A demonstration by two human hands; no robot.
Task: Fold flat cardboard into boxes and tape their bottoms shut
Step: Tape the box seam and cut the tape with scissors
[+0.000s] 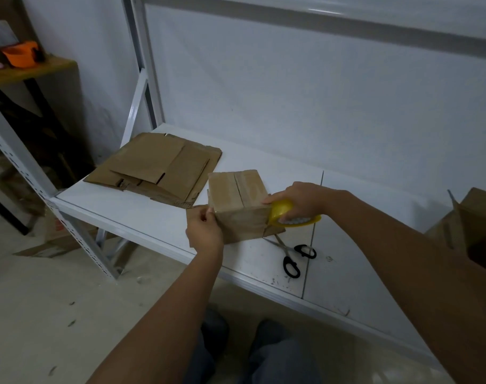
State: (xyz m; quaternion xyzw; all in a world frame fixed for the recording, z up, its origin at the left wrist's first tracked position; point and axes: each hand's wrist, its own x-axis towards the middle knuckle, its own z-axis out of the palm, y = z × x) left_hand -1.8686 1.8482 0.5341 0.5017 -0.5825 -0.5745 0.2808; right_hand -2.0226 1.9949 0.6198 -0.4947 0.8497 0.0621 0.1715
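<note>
Two bare hands work a small cardboard box (237,206) standing on a white metal shelf (158,217), its taped flaps facing up. The left hand (204,230) pinches the box's near left edge between thumb and curled fingers. The right hand (298,199) grips a yellow-cored roll of packing tape (287,216), pressed against the box's right side. Black-handled scissors (294,254) lie on the shelf just beside the box, near the front edge. A stack of flat cardboard sheets (158,169) rests at the shelf's left end, behind the box. An open carton (471,231) sits at the far right. An orange tape dispenser (21,55) sits on a wooden table at upper left.
</note>
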